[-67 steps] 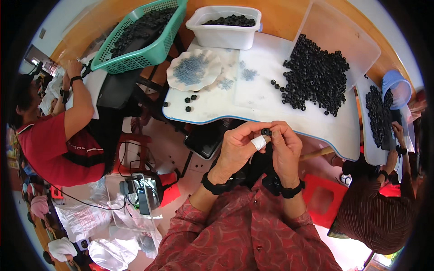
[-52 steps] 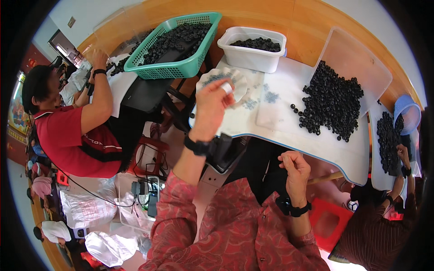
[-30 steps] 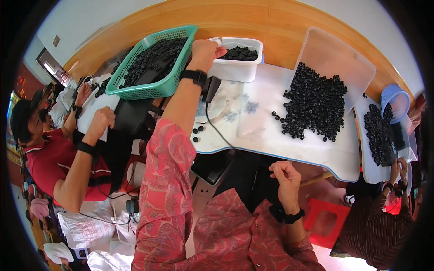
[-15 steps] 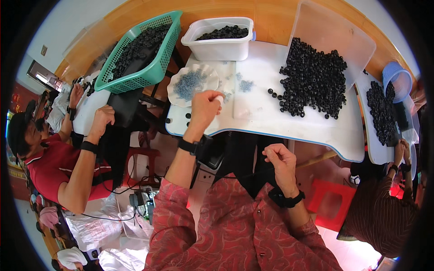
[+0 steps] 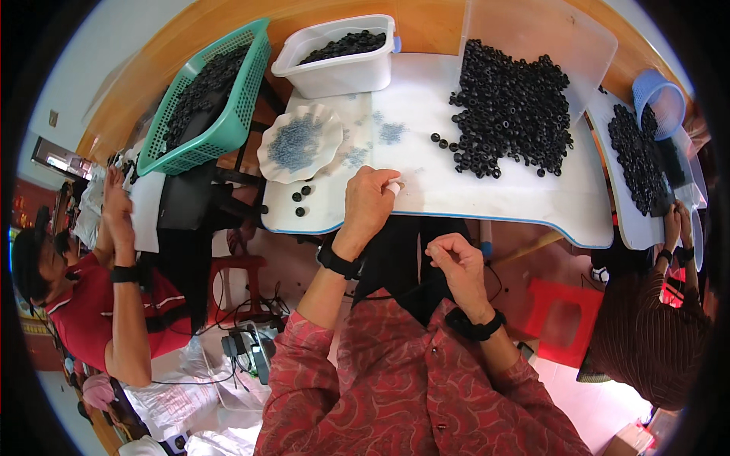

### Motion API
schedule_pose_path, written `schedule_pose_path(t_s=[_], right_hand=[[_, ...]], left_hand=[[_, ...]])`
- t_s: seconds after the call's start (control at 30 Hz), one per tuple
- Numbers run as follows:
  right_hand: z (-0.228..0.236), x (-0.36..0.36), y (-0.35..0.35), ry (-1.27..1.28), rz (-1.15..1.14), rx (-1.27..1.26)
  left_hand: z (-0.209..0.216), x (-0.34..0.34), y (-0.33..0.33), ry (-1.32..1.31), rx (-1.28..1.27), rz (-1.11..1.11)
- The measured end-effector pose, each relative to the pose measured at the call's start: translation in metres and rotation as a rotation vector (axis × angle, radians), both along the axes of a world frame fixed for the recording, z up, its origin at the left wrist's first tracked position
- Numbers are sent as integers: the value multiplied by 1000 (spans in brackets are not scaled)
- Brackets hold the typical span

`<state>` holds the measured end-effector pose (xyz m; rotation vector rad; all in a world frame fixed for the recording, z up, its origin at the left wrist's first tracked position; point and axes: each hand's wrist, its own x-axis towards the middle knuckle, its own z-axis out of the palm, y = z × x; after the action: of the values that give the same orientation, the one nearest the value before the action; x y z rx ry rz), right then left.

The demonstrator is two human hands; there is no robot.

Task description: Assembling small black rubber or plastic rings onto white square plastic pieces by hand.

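Observation:
My left hand (image 5: 369, 201) is at the front edge of the white table (image 5: 433, 186), its fingers closed together. A white covering shows at one fingertip; whatever is pinched there is too small to name. Lower and to the right, my right hand (image 5: 458, 275) hangs in front of the table edge with fingers curled into a pinch, their contents hidden. Left of my left hand lies a scalloped white plate (image 5: 331, 137) heaped with tiny blue-grey translucent pieces (image 5: 296, 144). Similar pieces are scattered beside it. A large pile of black ring-shaped parts (image 5: 509, 114) covers the table's right side.
Several loose black parts (image 5: 297, 196) lie below the plate. Behind stand a white tub (image 5: 342, 76) and a green basket (image 5: 236, 125), both holding black parts. A clear bin (image 5: 593, 49) backs the pile. Co-workers sit left and right; a red stool (image 5: 563, 315) stands at right.
My left hand has moved right and nearer, away from the plate to the table's front edge. My right hand stays pinched below the edge. The left co-worker's hands have come together. The view has shifted.

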<state>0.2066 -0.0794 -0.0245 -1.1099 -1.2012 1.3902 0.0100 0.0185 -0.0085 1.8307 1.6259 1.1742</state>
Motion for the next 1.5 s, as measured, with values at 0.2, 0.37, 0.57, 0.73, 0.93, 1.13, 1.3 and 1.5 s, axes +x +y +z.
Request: schedule_pose_path(t_s=[0.2, 0.37, 0.57, 0.73, 0.93, 1.13, 1.3, 1.5], right_hand=[[-7, 0, 4, 13, -60, 14], [-7, -1, 6, -18, -48, 44], [4, 1, 13, -29, -103, 141], [15, 3, 20, 39, -191, 183], [14, 9, 27, -13, -245, 335], [11, 19, 36, -68, -321, 389], [8, 24, 43, -55, -388, 286], [-1, 32, 47, -29, -449, 229]], left_hand=[[5, 13, 1, 221, 17, 25], [4, 18, -3, 326, 72, 4], [11, 30, -36, -39, -55, -137], [26, 49, -52, -339, -417, -328], [24, 59, -44, -447, -508, -346], [26, 73, -29, -401, -538, -366], [19, 84, -5, -202, -292, -425], [24, 97, 13, -54, -57, -387]])
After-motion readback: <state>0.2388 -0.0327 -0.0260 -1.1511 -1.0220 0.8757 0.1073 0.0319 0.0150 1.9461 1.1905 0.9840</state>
